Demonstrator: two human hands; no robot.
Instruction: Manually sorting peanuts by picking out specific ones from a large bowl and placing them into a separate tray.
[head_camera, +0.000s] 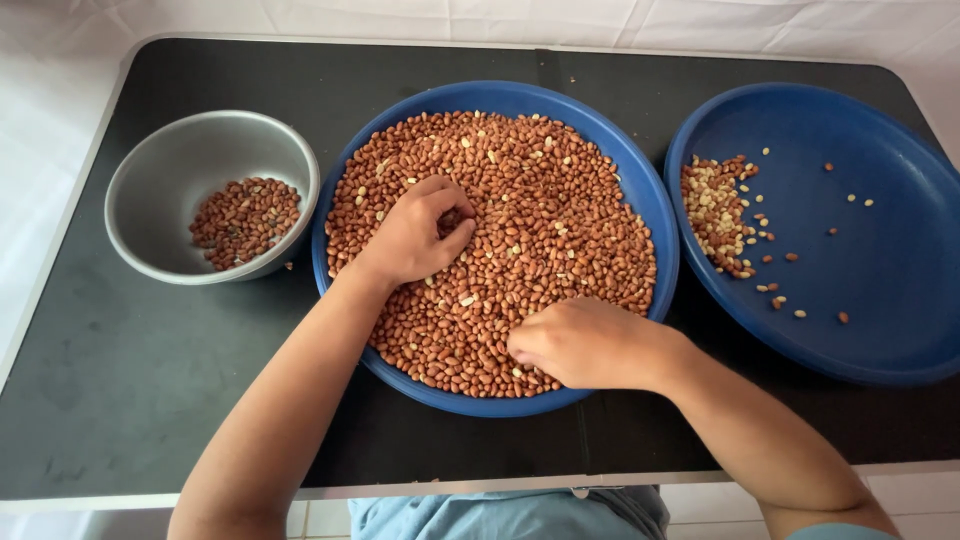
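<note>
Three dishes sit in a row on the dark desk (120, 400): a grey bowl (150, 160) at the upper left of the frame with a small heap of red-skinned peanuts (245, 220), a big blue plate (640, 190) in the centre covered in a thick layer of peanuts (550, 220), and a second blue plate (860, 270) at the right that holds a small pile of mixed pale and red nuts (715, 210) near its left rim plus a few strays. Both hands are in the centre plate. The left hand (415, 235) lies left of the plate's middle, its fingers curled with the thumb closed toward the fingertips, a pinching grip on what looks like a nut or two, though the nut itself is too small to make out. The right hand (585, 342) rests at the lower edge of the same plate, knuckles up and fingers folded under into the nuts; whether its grip is pinching anything cannot be told. The peanuts lie directly beneath and around both hands, touching them. The grey bowl is just left of the left hand, so that hand is the nearer one to it; the plate at the right lies beyond the right hand, up and to the right. Pale, skinless nuts are scattered among the red ones in the centre plate.
</note>
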